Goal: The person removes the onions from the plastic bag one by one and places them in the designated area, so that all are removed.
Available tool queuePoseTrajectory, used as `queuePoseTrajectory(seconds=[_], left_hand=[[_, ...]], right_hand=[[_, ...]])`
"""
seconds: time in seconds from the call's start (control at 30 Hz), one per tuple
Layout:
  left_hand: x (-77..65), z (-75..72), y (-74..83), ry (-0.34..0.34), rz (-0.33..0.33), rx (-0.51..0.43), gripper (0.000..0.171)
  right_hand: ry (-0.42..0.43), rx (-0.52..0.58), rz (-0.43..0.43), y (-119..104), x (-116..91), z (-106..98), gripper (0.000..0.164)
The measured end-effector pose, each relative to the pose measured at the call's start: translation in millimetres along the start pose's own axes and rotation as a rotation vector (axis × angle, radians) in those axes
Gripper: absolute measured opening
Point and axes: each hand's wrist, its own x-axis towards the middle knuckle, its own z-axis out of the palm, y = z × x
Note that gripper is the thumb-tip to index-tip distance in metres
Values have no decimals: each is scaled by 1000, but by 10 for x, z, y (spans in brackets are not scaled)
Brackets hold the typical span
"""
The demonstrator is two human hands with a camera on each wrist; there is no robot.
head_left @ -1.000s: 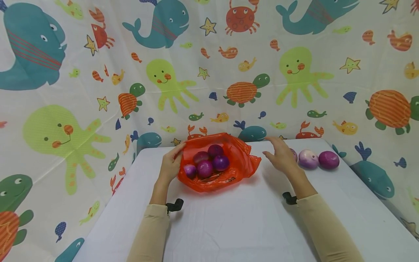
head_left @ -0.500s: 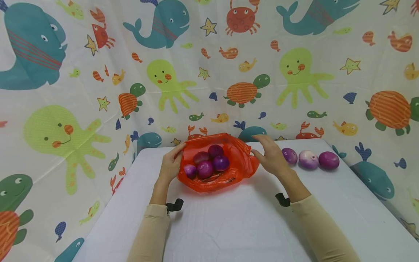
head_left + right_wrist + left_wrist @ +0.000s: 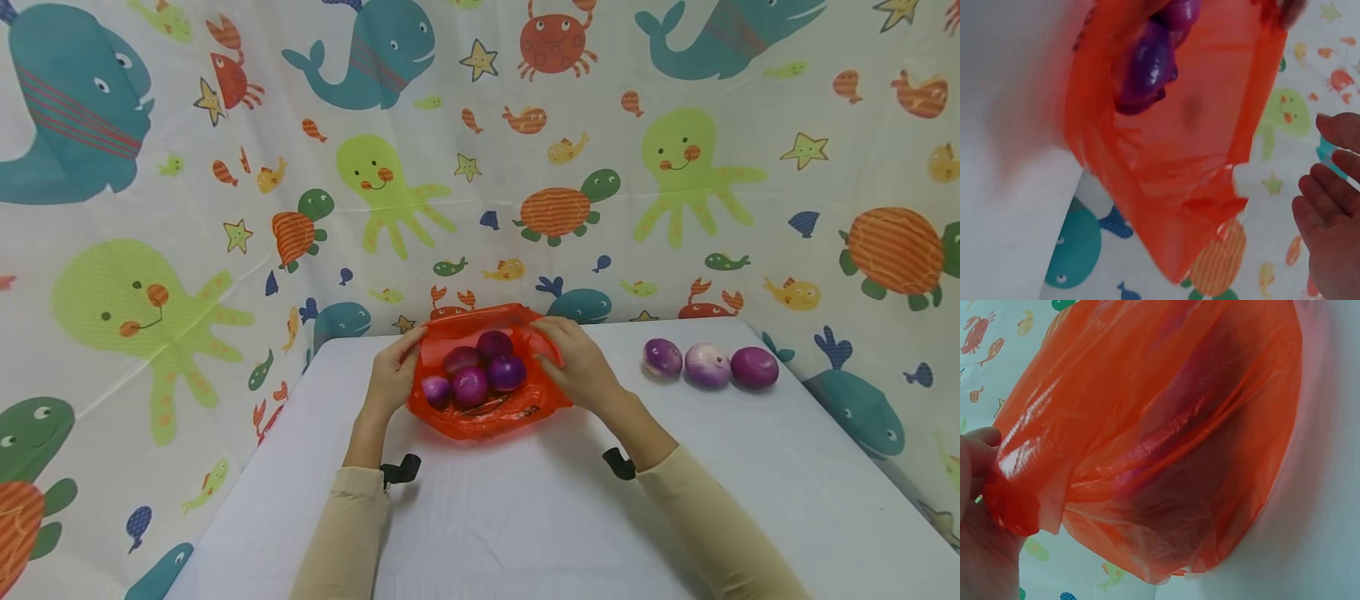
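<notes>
Our left grip [image 3: 390, 379] is pinching the red bag [image 3: 465, 427], where purple onions [image 3: 470, 387] are lying. Our right grip [image 3: 583, 365] is hovering nearby, fingers [image 3: 1332, 189] loosely extended.

Orange bag [image 3: 472, 423] reads to me as thin see-through plastic film, glossy and crinkled; purple onions [image 3: 469, 387] inside it smooth and shiny, three onions [image 3: 707, 365] to its right smooth, mildly shiny. Under the bag, white table covering [image 3: 525, 517], matt, cloth-looking, faintly creased; behind it, printed backdrop [image 3: 480, 196], matt sheet. Person's side of the bag: sleeves [image 3: 341, 533] matt cloth, wrist mounts [image 3: 400, 469] black, plastic-looking.
</notes>
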Motion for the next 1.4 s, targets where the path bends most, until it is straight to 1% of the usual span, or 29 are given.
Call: queuePoseTrajectory(seconds=[0.07,0.13,0.33,0.53,0.73,1.0,1.17,1.4], left_hand=[[-29,-13,100,-3,3,-3,42],[-48,-20,165,-3,12,-6,41],[-49,-4,174,1,23,-4,41],[-47,10,174,8,23,-8,40],[-49,16,164,8,29,-5,41],[-58,-14,192,30,30,0,39],[-67,-23,199,26,18,-5,39],[-59,-7,202,23,18,-6,39]], right_hand=[[-15,-1,-16,-44,33,55,54],[-38,1,-27,-82,68,108,54],[-139,7,-10,-151,145,279,54],[-157,14,-58,-173,205,473,49],[-228,-20,-89,-189,259,641,54],[-347,-38,-49,-210,312,811,59],[-383,-54,-43,-200,332,893,60],[-442,-84,-44,-171,347,990,61]])
